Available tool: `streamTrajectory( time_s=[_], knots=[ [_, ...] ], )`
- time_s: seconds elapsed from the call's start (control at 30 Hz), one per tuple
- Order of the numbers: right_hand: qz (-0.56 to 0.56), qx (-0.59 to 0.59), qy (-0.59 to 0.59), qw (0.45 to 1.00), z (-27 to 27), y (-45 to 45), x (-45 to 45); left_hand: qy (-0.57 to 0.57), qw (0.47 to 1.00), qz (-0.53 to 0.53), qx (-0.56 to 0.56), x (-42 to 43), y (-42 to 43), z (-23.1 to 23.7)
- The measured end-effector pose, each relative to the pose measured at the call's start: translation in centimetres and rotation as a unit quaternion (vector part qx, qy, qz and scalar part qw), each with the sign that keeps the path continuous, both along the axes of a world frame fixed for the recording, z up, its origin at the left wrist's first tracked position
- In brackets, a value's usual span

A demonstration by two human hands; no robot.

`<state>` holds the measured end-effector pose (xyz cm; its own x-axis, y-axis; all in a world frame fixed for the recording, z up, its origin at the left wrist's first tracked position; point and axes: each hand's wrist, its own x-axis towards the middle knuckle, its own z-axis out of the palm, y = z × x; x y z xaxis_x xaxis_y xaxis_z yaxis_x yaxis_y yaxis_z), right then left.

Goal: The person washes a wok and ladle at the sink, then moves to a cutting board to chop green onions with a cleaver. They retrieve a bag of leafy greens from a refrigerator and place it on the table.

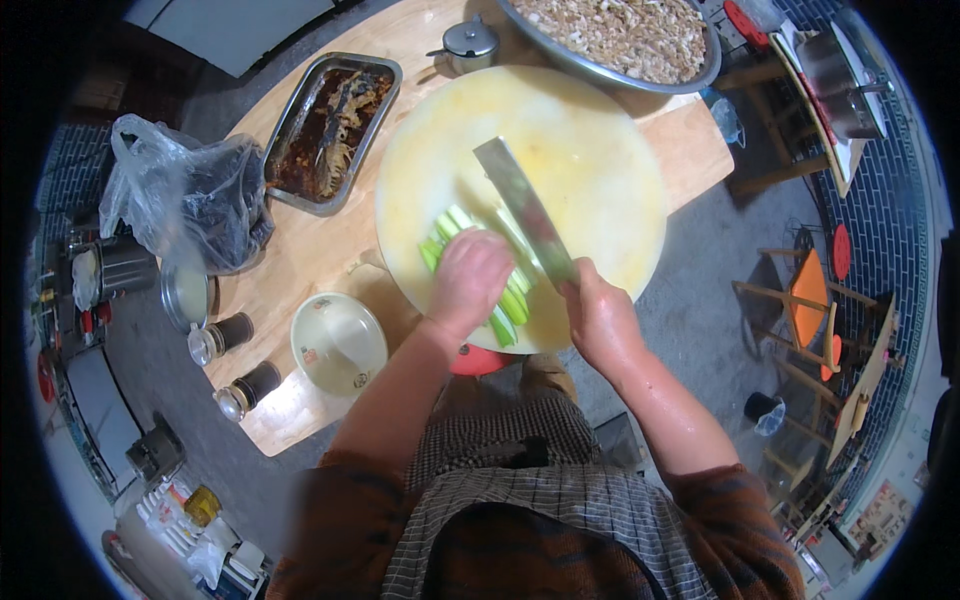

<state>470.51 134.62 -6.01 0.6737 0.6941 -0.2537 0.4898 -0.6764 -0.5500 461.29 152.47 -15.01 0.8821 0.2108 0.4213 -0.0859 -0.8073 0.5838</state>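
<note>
A large round chopping board [600, 180], pale with yellow stains, lies before me on a wooden table. Green celery stalks [514, 304] are bunched near its front edge. My left hand [474, 274] presses down on the bunch with curled fingers, hiding its middle. In my right hand [600, 307] is the handle of a cleaver [525, 206]. Its broad metal blade points away from me and leans left over the board, just right of the celery. A few thin pale pieces [516, 229] lie between the blade and my left hand.
A metal basin of chopped filling [622, 37] stands at the far right, beside a lidded metal pot [470, 45]. Leftward are a metal tray with fish remains [334, 139], a plastic bag [195, 187], a bowl [337, 341] and two jars [247, 390]. Folding chairs [806, 300] stand right.
</note>
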Motion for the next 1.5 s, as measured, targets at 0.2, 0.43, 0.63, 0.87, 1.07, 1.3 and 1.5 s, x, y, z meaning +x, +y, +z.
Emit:
streamTrajectory(
  time_s=[0.2, 0.43, 0.63, 0.87, 1.07, 1.3, 1.5],
  knots=[
    [0.034, -0.028, 0.013, 0.999, 2.2, -0.1, -1.2, 0.021, 0.999, -0.032, 0.006, -1.6, 0.8, -0.3],
    [0.037, -0.044, -0.017, 0.998, 0.4, 2.8, -2.1, 0.031, 0.999, -0.031, 0.02, -1.5, 0.9, -0.8],
    [0.039, -0.107, 0.005, 0.993, 0.4, 1.8, -1.9, 0.034, 0.998, -0.035, 0.031, -1.6, 0.9, -1.0],
    [0.021, -0.024, 0.013, 0.999, 0.0, 2.2, -2.0, 0.029, 0.999, -0.041, 0.009, -1.5, 1.0, -1.0],
    [0.034, -0.056, 0.013, 0.998, -0.2, 2.0, -2.1, 0.027, 0.999, -0.025, 0.022, -1.6, 0.8, -0.6],
    [0.004, 0.002, 0.031, 1.0, 0.7, 1.4, -1.8, 0.013, 1.0, -0.015, 0.013, -2.8, 1.5, -0.5],
    [0.056, -0.072, 0.005, 0.996, 2.5, 1.2, -2.2, 0.009, 1.0, 0.003, 0.012, -3.2, 1.4, -1.1]
  ],
)
